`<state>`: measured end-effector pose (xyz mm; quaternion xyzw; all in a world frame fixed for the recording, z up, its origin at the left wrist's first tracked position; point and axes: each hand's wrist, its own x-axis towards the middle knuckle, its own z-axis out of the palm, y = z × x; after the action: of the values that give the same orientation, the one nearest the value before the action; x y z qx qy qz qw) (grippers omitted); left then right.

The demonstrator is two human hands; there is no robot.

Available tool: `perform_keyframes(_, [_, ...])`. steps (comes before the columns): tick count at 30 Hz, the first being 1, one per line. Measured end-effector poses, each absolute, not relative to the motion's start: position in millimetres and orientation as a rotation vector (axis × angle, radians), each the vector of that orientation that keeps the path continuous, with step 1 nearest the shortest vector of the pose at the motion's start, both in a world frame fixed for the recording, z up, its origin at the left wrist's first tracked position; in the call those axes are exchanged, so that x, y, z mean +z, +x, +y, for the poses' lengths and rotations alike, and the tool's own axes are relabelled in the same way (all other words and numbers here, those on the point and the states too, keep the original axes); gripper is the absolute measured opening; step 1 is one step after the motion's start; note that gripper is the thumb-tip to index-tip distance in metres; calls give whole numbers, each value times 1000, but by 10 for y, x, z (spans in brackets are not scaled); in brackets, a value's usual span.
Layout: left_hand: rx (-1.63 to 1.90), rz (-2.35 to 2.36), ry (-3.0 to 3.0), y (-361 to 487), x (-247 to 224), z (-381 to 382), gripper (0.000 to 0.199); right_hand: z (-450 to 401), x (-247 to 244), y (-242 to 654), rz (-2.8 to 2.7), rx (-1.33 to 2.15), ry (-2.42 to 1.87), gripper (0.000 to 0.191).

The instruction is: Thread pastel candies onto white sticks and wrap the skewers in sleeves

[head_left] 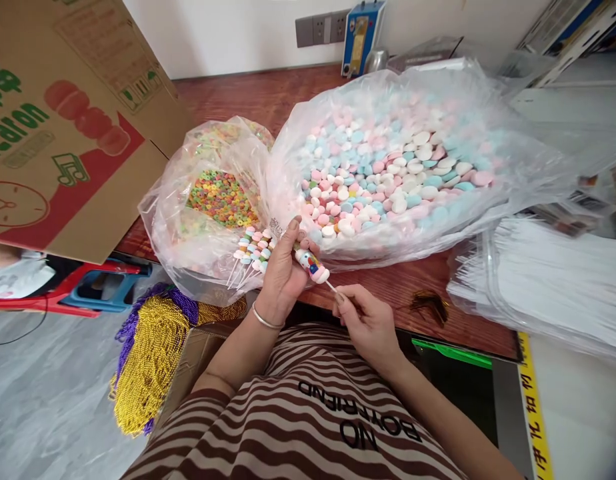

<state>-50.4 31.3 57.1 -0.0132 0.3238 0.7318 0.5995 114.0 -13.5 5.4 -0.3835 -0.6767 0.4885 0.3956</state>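
Note:
My left hand [287, 270] is closed around a wrapped candy stick [312, 265] with a printed clear wrapper and pink and white candy at its lower end. My right hand [367, 320] pinches the thin white stick below that candy. Several finished candy skewers [253, 248] lie just left of my left hand, on a clear bag of small colorful ring candies [223, 200]. Behind my hands a large open plastic bag [308, 120] holds pink, white and blue round candies [403, 180].
A cardboard box [133, 127] stands at the left. White sticks in a bag [563, 273] lie at the right. Gold twist ties [431, 307] are on the red-brown table [388, 297]. Gold and purple beads [153, 360] hang at the lower left. A blue device [362, 40] stands by the wall.

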Motion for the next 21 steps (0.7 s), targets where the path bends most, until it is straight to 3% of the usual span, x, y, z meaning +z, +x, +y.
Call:
perform_keyframes(2, [1675,775,-83,-498,582,354,7,-108,-6,1179,-1977,624,-889,14])
perform_keyframes(4, [1651,792,-104,-502,603,374,6,-73,-78,1216,-2122,220,-762,19])
perform_keyframes(9, [1639,805,-76,-481,621,365,12,-41,-173,1220,-2184,5,-848,21])
perform_keyframes(12, [1652,772,-13,-443,595,345,16,-87,-109,1160,-2033,469,-983,15])
perform_keyframes(17, [1625,637,65,-392,588,308,17,-155,82,1058,-1156,2034,-847,27])
perform_keyframes(19, [1604,640,72,-356,593,300,20,-152,131,1020,-885,2288,-726,30])
perform_keyframes(21, [1577,687,79,-291,580,291,22,-134,152,984,-875,2250,-725,32])
